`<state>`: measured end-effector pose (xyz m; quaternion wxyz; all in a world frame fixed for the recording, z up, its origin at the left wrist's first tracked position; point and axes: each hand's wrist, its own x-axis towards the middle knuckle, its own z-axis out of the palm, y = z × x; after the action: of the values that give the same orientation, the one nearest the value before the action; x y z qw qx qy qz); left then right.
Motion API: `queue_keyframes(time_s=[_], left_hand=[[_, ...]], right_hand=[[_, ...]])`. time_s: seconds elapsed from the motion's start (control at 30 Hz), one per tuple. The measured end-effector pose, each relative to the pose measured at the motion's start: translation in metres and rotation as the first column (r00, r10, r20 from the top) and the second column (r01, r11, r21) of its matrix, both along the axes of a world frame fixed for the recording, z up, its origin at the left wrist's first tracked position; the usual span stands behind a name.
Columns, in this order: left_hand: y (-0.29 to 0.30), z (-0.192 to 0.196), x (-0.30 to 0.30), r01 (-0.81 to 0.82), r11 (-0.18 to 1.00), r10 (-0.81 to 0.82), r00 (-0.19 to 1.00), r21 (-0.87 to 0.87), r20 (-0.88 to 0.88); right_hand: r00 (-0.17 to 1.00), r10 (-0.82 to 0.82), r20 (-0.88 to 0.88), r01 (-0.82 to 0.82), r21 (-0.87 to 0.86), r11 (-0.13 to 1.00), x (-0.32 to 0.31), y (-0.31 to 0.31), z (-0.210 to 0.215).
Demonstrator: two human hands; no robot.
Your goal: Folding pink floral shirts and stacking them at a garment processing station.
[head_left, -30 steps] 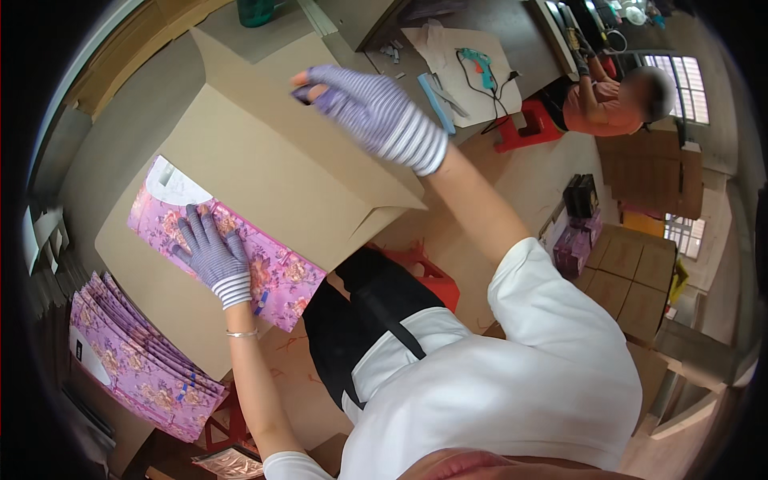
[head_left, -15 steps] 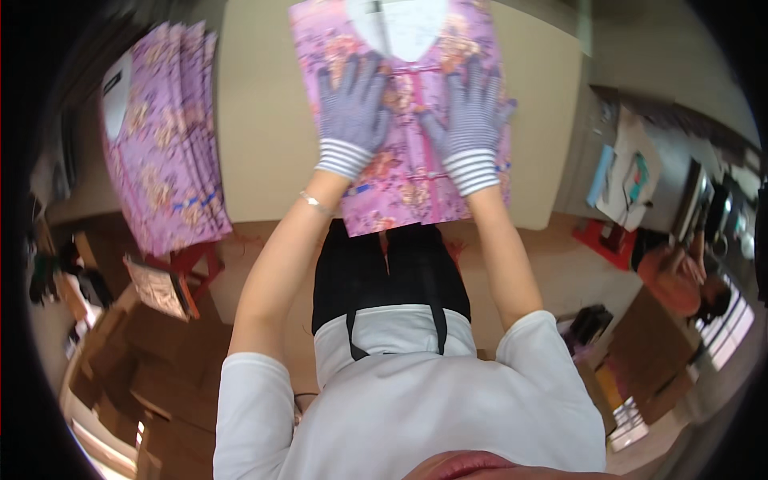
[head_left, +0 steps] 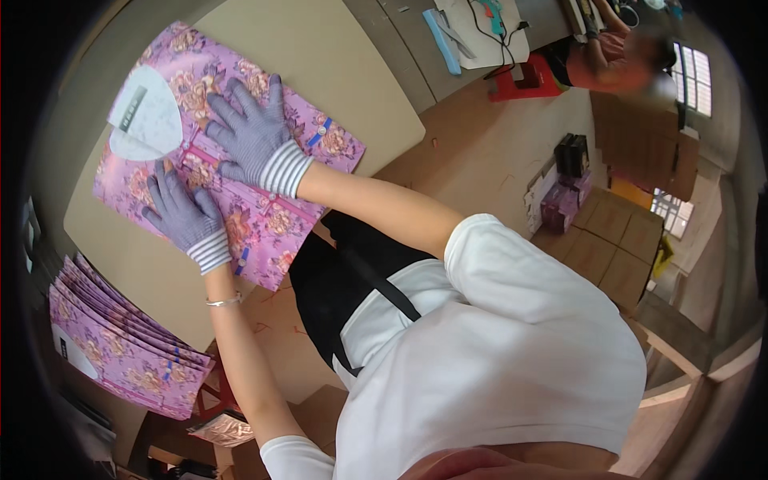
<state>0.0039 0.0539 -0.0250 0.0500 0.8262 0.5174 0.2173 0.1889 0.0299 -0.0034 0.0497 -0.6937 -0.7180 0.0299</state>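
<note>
A flat, purple floral piece (head_left: 249, 210) lies tilted on the pale board-topped table (head_left: 352, 90). It has a white rounded panel (head_left: 146, 120) with a small grey label, pink lines down its middle and small blue marks. Its near end reaches past the table edge, against my body. My left hand (head_left: 182, 210), in a grey-blue striped glove, rests flat below the white panel, fingers spread. Across the pink lines, my right hand (head_left: 250, 132) in a matching glove also lies flat with fingers apart. Neither grips anything.
A fanned stack of similar floral pieces (head_left: 120, 340) stands at lower left. On the dark far-right table lie a blue strip-like item (head_left: 442, 42) and a teal corded tool (head_left: 492, 14). Beyond are a red stool (head_left: 530, 80), a seated person (head_left: 612, 60) and cardboard boxes (head_left: 618, 234).
The whole view has turned, so table, floral piece and stack now appear rotated counterclockwise and shifted left. Both hands stay flat on the piece. More of the right-hand side shows.
</note>
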Motion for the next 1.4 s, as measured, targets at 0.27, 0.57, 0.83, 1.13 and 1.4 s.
queue_keyframes(time_s=[0.27, 0.57, 0.83, 1.13, 1.4], left_hand=[[0.003, -0.001, -0.001, 0.061, 0.998, -0.057, 0.99, 0.023, -0.126], [0.001, 0.003, 0.001, 0.035, 0.999, -0.036, 0.99, -0.007, -0.14], [-0.002, 0.006, -0.005, 0.02, 0.999, -0.025, 0.989, -0.039, -0.146], [-0.002, 0.002, -0.005, -0.012, 0.999, 0.014, 0.997, 0.031, -0.076], [-0.01, 0.013, -0.002, -0.058, 0.998, 0.059, 0.998, -0.03, 0.028]], right_hand=[[0.996, 0.066, -0.055, -0.058, 0.131, 0.99, 0.007, 0.0, -0.007], [0.995, 0.015, -0.094, -0.005, 0.099, 0.995, 0.026, -0.004, -0.008], [0.996, 0.036, -0.087, -0.032, 0.041, 0.999, 0.021, -0.004, -0.007], [0.933, 0.24, -0.267, -0.183, 0.221, 0.958, 0.041, -0.015, -0.036], [0.974, 0.211, -0.088, -0.188, 0.216, 0.958, 0.027, -0.013, -0.006]])
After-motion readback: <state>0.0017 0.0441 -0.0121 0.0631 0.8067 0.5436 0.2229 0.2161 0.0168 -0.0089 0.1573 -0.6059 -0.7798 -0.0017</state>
